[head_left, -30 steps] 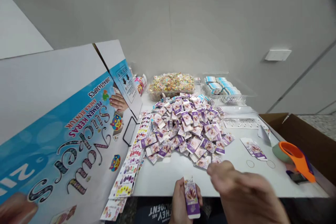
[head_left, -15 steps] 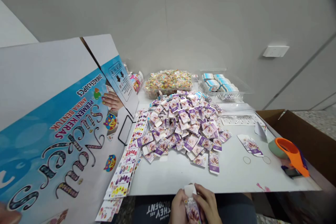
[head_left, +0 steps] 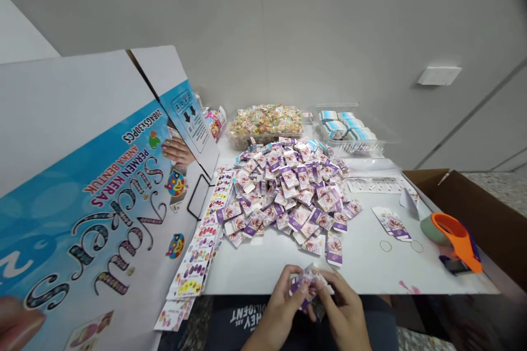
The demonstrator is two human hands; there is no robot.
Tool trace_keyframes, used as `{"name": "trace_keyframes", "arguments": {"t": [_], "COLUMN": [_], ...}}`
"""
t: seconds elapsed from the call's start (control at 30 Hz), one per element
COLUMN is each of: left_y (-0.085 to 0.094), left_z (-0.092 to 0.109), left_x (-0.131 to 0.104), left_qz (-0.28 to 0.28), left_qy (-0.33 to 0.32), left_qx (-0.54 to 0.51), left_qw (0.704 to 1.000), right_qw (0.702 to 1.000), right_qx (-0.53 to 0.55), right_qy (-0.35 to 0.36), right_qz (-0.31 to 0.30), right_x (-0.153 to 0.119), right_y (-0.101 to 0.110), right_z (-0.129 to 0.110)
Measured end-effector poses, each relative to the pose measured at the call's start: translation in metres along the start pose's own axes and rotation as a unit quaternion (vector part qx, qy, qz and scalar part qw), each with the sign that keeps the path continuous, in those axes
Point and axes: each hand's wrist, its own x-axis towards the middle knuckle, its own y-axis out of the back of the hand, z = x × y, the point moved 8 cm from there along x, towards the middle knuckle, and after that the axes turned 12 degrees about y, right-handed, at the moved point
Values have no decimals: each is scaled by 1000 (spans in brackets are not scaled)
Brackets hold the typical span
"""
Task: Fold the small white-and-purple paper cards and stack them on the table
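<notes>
My left hand (head_left: 284,303) and my right hand (head_left: 341,303) are together at the table's front edge, both closed on a small purple and white cardboard box (head_left: 307,285). Fingers cover much of it, so its exact shape is partly hidden. Just beyond lies a large heap of similar small boxes (head_left: 290,192), printed with painted nails. One purple box (head_left: 334,248) lies at the heap's near edge.
A large Nail Stickers carton (head_left: 123,203) stands at left beside sticker strips (head_left: 196,255). Behind are a tub of wrapped candies (head_left: 265,122) and a clear tray of blue-white packs (head_left: 349,129). At right are flattened boxes (head_left: 393,225), an orange tape dispenser (head_left: 459,238) and a brown carton (head_left: 486,214).
Both hands have risen with the box towards the table edge. Its white open flap no longer shows, and the fingers now cover more of it. The view has shifted slightly.
</notes>
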Motion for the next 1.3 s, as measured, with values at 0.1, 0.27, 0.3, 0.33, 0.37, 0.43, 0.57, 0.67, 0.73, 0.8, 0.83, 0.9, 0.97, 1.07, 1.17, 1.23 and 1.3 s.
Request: {"name": "trace_keyframes", "arguments": {"t": [0.1, 0.27, 0.3, 0.33, 0.37, 0.43, 0.57, 0.67, 0.73, 0.8, 0.83, 0.9, 0.97, 1.07, 1.17, 1.23, 1.3], "left_y": [-1, 5, 7, 8, 9, 11, 14, 14, 12, 10, 10, 11, 12, 13, 16, 19, 24], "left_z": [9, 11, 10, 7, 5, 1, 1, 6, 10, 13, 13, 14, 13, 13, 10, 5, 1], "left_x": [-1, -2, -2, -2, -2, -3, -8, -13, -14, -15, -15, -15, -14, -14, -13, -13, -12], "left_qz": [25, 64, 66, 66, 67, 77, 111, 131, 128, 122, 124, 130, 133, 131, 122, 119, 130], "left_qy": [-41, -63, -60, -57, -56, -59, -69, -79, -87, -93, -94, -89, -85, -91, -89, -79, -68], "left_qx": [80, 119, 121, 121, 121, 127, 173, 215, 229, 227, 222, 206, 189, 171, 161, 157, 150], "left_qw": [996, 989, 989, 989, 989, 987, 976, 965, 961, 962, 963, 966, 969, 972, 975, 977, 978], "right_qw": [998, 985, 981, 980, 983, 996, 963, 912, 908, 920, 927, 940, 956, 987, 1000, 1000, 994], "right_qx": [-36, -78, -78, -72, -60, -10, 209, 320, 319, 286, 266, 232, 197, 101, 19, 20, 81], "right_qy": [-1, 150, 177, 186, 173, 86, -168, -258, -270, -265, -260, -244, -216, -122, 3, 15, -46], "right_qz": [50, -19, -21, -18, -13, -2, -10, 1, 19, 40, 50, 52, 35, 21, 15, -14, -59], "right_x": [-4, 0, 1, 3, 5, 9, 4, -3, -5, -7, -8, -11, -14, -15, -11, -8, -3], "right_y": [11, 2, 2, 2, 4, 6, -10, -22, -21, -16, -13, -10, -10, -7, -4, -7, -15], "right_z": [12, -10, -15, -18, -17, -5, 27, 33, 34, 36, 37, 37, 34, 20, -2, -4, 5]}}
